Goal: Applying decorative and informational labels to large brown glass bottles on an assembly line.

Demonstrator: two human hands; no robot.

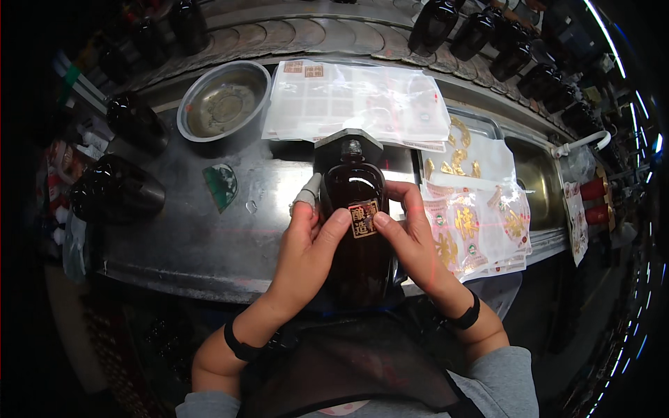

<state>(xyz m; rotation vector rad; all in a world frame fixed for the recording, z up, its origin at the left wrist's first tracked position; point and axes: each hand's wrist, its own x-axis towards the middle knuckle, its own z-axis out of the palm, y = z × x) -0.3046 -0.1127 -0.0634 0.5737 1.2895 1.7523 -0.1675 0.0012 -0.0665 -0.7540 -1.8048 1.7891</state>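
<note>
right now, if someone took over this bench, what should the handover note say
Left hand: grips the brown bottle on its left side, thumb pressing the small square label.
Right hand: holds the bottle's right side, thumb on the same label.
Bottle lies on the metal bench, neck pointing away.
Done: square label sits on the bottle's front.
Left: gold sticker sheets lie to the right, a metal bowl upper left, more dark bottles stand around.

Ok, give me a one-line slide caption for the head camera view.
Both thumbs press a small label onto a dark brown bottle held by left hand and right hand over a metal counter.
</note>
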